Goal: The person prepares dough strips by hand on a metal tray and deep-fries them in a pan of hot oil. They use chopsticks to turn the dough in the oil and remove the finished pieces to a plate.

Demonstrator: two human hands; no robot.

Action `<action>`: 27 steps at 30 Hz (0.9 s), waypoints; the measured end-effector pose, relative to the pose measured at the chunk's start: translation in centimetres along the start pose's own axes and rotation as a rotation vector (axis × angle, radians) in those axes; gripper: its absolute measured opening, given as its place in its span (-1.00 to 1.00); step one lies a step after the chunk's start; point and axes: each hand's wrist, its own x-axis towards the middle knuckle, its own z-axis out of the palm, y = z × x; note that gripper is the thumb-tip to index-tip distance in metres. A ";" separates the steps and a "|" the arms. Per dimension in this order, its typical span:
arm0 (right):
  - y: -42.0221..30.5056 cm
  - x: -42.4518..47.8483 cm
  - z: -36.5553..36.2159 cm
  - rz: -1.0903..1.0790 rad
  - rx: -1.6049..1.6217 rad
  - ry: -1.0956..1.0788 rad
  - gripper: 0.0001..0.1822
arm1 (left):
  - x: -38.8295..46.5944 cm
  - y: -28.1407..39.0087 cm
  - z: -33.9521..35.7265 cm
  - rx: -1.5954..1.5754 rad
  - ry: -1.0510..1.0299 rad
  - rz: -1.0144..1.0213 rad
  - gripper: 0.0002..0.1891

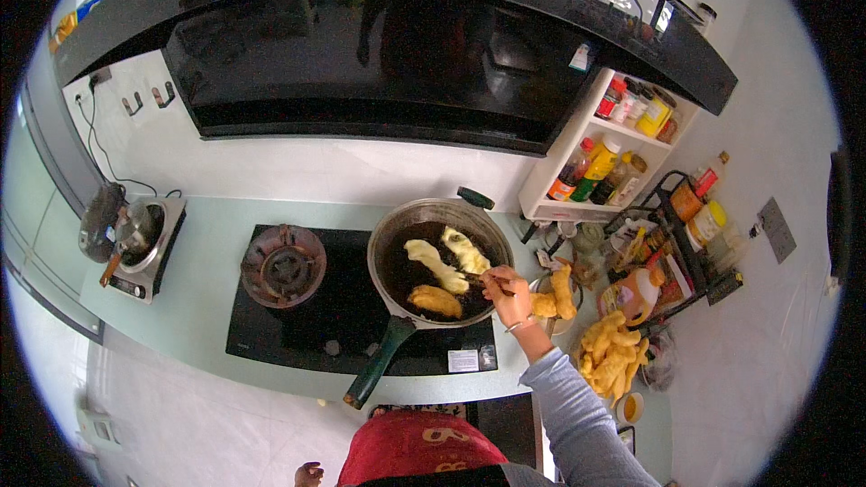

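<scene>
My right hand point(507, 296) grips wooden chopsticks point(479, 278), whose tips reach over the wok point(507, 233) from its right side. Dark oil point(391, 260) fills the wok's bottom. Two pale dough sticks point(436, 265) point(467, 251) float there, and a browner fried dough stick point(435, 302) lies nearer the front. The wok's green handle point(380, 363) points down-left past the counter edge. At the lower picture edge, my left hand point(309, 473) hangs beside the red apron point(419, 443), partly cut off; its fingers are too small to judge.
Golden fried dough sticks point(612, 352) are heaped on the right counter; more point(561, 294) rest over a pot beside the wok. An oil jug point(632, 294), condiment rack point(683, 243) and spice shelf point(595, 142) crowd the right corner. Left are a free burner point(284, 267) and small cooker point(145, 250).
</scene>
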 end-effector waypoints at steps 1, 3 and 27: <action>-0.9 0.1 0.0 0.060 0.106 0.039 -0.85 | -0.4 0.0 0.5 0.011 0.012 0.019 -0.68; -3.0 0.3 -0.3 0.186 0.312 0.125 -0.85 | -0.4 0.5 1.0 -0.010 0.085 -0.064 -0.69; 1.4 0.1 -0.9 0.002 -0.104 0.274 -0.90 | 0.9 -0.9 0.2 -0.058 -0.003 0.008 -0.60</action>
